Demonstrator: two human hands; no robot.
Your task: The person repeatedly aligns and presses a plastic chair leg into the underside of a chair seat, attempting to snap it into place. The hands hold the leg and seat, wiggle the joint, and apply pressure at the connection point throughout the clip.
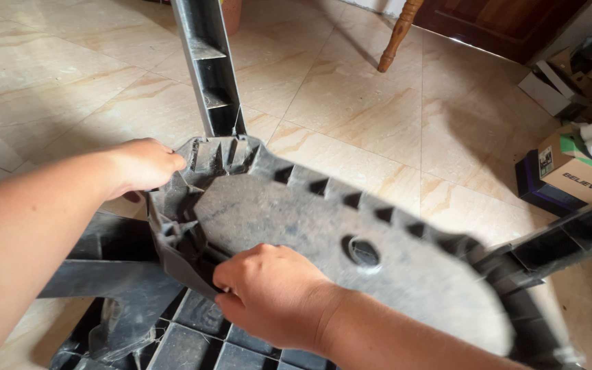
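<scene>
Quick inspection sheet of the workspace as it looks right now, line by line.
Surface: beige marble-patterned tiled floor.
Job's things: dusty grey ribbed plastic furniture piece upside down, one grey plastic leg socketed at its far corner.
Clutter: cardboard boxes at right.
Grippers: left hand grips the corner rim; right hand holds the near edge.
Cables: nothing seen.
Surroundings: turned wooden leg, dark wooden door.

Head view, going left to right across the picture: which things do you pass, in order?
Left hand on the rim of the grey plastic panel → upright grey ribbed leg → right hand → round hole in the panel → wooden furniture leg → cardboard boxes.
</scene>
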